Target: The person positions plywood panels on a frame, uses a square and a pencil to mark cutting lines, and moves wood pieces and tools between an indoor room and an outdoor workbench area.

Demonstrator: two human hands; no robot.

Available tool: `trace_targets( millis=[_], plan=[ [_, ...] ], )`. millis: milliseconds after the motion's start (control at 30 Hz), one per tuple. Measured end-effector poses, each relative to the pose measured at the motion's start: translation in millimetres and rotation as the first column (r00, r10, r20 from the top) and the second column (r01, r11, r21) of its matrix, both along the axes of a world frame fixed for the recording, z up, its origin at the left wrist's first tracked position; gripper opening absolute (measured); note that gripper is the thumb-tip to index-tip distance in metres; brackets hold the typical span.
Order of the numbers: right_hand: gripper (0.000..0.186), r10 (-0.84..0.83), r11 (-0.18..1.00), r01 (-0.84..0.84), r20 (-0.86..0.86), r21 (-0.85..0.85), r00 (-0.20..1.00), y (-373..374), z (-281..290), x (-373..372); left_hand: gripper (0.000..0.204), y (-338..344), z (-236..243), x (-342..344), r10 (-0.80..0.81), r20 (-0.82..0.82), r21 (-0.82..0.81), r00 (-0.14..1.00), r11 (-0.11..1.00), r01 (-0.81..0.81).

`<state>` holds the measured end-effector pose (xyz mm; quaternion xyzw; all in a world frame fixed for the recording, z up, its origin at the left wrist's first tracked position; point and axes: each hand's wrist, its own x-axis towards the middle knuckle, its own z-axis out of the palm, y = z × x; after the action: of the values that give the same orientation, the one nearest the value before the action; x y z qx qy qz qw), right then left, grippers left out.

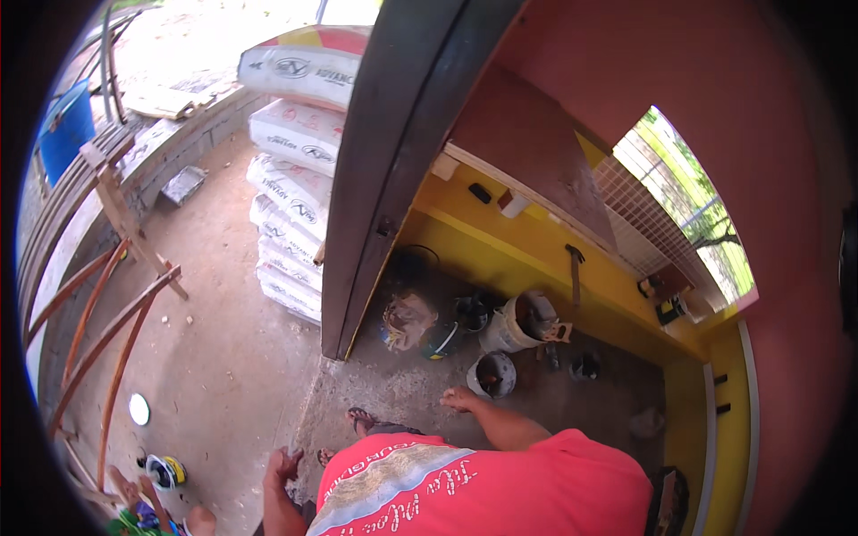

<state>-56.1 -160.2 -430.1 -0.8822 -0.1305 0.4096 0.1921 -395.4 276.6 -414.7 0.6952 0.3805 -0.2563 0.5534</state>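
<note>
My left hand hangs low beside my red shirt, over the doorway floor. Its fingers look curled, and whatever may be in them is too small to make out. Farther right, my right hand reaches forward with its fingers loosely apart, and I see nothing in it. Closest to that hand is a round pail with dark contents. Behind the pail stands a larger whitish bucket with things inside. My sandalled foot shows between the two hands.
A dark door frame divides the space. Left of it rise stacked cement bags; a wooden trestle stands farther left. Another person's knees and hands show at lower left beside a paint pail. A hammer hangs by the yellow wall.
</note>
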Motion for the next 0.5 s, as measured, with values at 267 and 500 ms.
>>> trace_targets(
  millis=[267,500],
  plan=[
    [0.038,0.05,0.999,-0.05,0.033,0.014,0.998,36,20,5,0.064,-40,-140,-99,-0.323,0.443,0.229,0.836,0.943,0.242],
    [0.043,0.139,0.99,-0.138,0.055,-0.014,0.989,44,15,-13,0.066,-33,-29,-84,-0.22,0.257,0.108,0.941,0.974,0.198]
  ],
)
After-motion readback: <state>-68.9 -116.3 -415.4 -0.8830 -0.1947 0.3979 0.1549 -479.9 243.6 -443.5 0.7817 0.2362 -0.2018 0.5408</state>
